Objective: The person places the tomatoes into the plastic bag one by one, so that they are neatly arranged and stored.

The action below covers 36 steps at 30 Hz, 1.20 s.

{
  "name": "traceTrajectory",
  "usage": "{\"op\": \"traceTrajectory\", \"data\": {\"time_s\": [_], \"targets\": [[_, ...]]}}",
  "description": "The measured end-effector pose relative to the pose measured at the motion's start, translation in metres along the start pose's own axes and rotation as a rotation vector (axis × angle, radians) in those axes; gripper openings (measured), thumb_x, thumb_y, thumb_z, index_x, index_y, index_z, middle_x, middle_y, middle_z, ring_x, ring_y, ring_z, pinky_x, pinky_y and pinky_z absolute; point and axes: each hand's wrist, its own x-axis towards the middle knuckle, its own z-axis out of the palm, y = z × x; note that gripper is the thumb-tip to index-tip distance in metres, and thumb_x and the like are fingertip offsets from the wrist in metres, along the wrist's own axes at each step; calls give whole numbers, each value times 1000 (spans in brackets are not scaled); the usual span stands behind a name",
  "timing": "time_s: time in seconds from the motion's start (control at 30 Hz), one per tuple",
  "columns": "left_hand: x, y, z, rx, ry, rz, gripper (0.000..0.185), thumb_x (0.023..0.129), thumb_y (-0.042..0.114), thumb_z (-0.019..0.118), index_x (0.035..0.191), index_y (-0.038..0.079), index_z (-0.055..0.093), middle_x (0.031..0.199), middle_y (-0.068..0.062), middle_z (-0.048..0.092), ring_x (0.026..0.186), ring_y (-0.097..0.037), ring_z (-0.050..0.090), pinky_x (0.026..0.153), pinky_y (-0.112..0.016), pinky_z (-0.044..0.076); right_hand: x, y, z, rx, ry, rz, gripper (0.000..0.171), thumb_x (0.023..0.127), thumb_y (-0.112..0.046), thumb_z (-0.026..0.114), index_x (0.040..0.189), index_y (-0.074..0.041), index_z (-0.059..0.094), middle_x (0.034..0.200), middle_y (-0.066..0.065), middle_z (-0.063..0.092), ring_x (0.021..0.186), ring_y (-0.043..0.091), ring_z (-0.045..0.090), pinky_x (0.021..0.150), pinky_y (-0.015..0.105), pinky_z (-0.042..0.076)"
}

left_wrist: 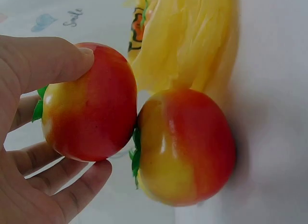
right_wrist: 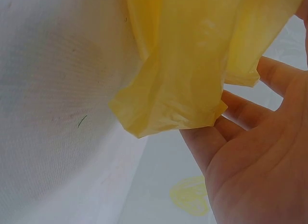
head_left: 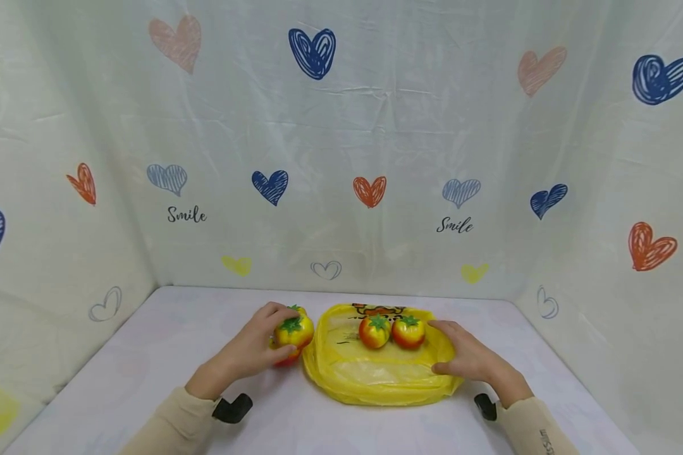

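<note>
My left hand (head_left: 256, 342) holds a red and yellow tomato (left_wrist: 106, 108) with a green leafy top, thumb on one side and fingers on the other. Right by it sits a second tomato (left_wrist: 190, 147), its side against the held one in the left wrist view. A yellow plastic bag (head_left: 375, 374) lies spread on the table, with one tomato (head_left: 374, 332) and another tomato (head_left: 408, 333) side by side on it. At the bag's right edge is my right hand (head_left: 471, 355), its fingers spread and extended behind the yellow plastic in the right wrist view.
The white table (head_left: 165, 335) is bounded at the back and sides by a pale curtain (head_left: 341, 240) printed with hearts and "Smile". Black wrist straps (head_left: 233, 409) show below each hand.
</note>
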Motion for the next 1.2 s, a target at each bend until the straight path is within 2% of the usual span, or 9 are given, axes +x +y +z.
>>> {"op": "traceTrajectory", "data": {"time_s": [0.2, 0.6, 0.87, 1.2], "targets": [[4, 6, 7, -1, -21, 33, 50, 80, 20, 77, 126, 16, 57, 117, 1, 47, 103, -15, 49, 90, -38, 49, 0, 2, 1, -11, -1, 5, 85, 70, -32, 82, 143, -16, 41, 145, 15, 37, 130, 37, 37, 102, 62, 31], [20, 15, 23, -17, -41, 42, 50, 81, 25, 76, 126, 18, 56, 118, 2, 47, 102, -12, 48, 91, -35, 48, 0, 1, 0, -16, 2, 6, 85, 70, -32, 82, 143, -15, 41, 145, 15, 38, 129, 37, 38, 102, 61, 32], [35, 23, 31, -46, -90, 25, 51, 83, 28, 74, 129, 19, 54, 120, 2, 46, 104, -12, 49, 91, -35, 48, 0, -1, -1, -10, 1, 14, 84, 70, -31, 82, 143, -15, 41, 145, 16, 37, 130, 38, 38, 101, 62, 31], [55, 23, 43, -11, -157, 25, 51, 83, 31, 73, 129, 18, 54, 122, 0, 49, 107, -16, 50, 95, -38, 46, -2, -4, -1, -8, -4, 19, 83, 71, -30, 82, 142, -16, 42, 145, 15, 37, 129, 38, 38, 101, 62, 32]]}}
